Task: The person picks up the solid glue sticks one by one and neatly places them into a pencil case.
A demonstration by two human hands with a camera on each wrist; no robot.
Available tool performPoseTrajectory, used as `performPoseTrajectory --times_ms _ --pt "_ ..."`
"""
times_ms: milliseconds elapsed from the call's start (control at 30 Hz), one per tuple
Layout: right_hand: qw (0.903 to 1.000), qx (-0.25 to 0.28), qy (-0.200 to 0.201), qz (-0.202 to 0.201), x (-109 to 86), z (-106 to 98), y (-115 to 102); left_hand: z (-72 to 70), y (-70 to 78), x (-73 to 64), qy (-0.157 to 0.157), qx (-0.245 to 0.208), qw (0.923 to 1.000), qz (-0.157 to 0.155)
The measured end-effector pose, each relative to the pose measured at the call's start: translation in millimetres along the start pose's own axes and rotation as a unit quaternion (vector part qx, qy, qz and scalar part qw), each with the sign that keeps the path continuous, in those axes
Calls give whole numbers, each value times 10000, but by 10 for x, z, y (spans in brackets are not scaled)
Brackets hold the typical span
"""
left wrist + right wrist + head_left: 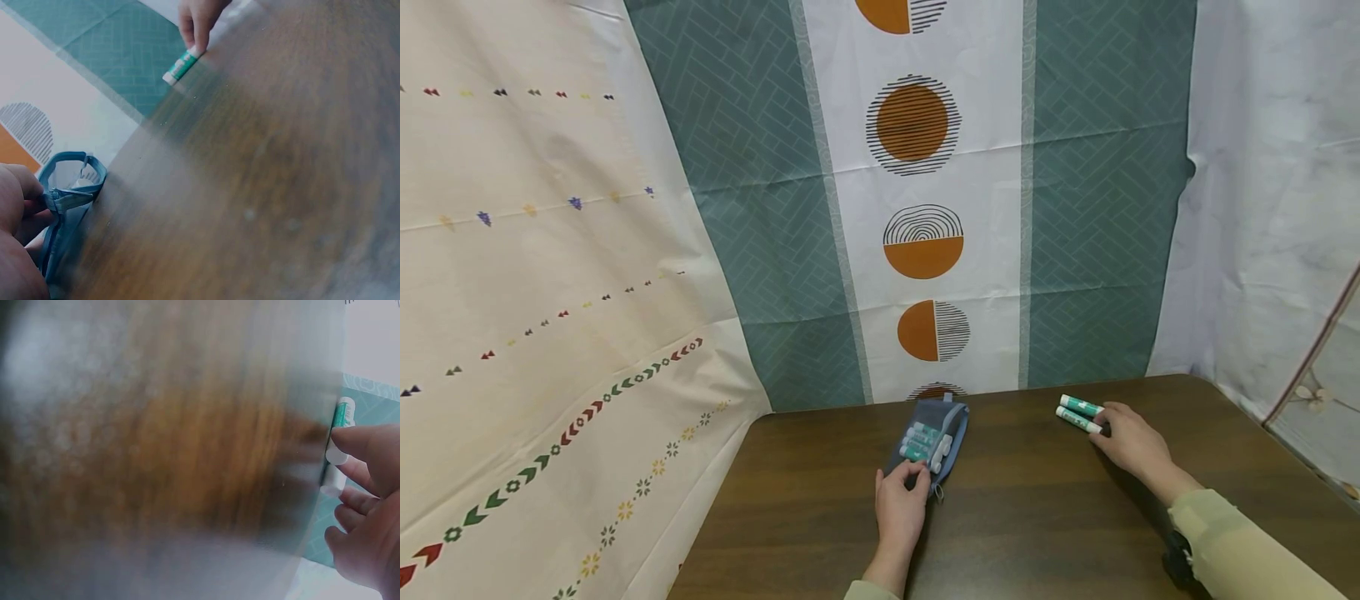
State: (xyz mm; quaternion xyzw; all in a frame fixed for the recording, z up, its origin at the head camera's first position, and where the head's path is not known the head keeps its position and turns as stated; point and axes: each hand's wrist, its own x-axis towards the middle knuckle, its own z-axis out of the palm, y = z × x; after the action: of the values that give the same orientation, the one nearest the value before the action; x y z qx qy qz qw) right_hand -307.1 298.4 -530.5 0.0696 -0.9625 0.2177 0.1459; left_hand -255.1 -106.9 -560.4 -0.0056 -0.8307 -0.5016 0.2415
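Observation:
A blue mesh zip pouch [929,410] lies on the table with its zipped side gaping; several green-and-white tubes [919,442] show inside it. My left hand [901,504] pinches the pouch's near edge between thumb and fingers. In the left wrist view the pouch's opening [75,153] stands up as a loop. Far to the right, two white-capped green tubes [1081,407] lie side by side. My right hand [1131,442] has thumb and forefinger at the near end of the closer tube [1077,419], pinching it. In the right wrist view, the thumb lies across that tube [340,415].
The dark wooden table [1015,533] runs back to a green and white patterned cloth [925,183]. A pale cloth [550,292] hangs on the left, and a whitish one [1277,208] on the right. A black object [1180,557] sits at the right wrist.

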Motion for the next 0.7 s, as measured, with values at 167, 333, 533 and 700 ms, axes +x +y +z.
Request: performPoseTrajectory --times_ms 167,333,533,700 --pt "10000 -1 22 -3 8 4 11 -8 11 -3 -7 5 10000 -26" --pt "10000 -51 20 20 17 23 28 -2 9 0 -24 2 10000 -54" --pt "9999 -67 58 74 16 33 20 -5 6 -1 1 -33 10000 15" --pt "9998 0 119 145 12 28 -21 -4 6 -1 20 -36 10000 46"
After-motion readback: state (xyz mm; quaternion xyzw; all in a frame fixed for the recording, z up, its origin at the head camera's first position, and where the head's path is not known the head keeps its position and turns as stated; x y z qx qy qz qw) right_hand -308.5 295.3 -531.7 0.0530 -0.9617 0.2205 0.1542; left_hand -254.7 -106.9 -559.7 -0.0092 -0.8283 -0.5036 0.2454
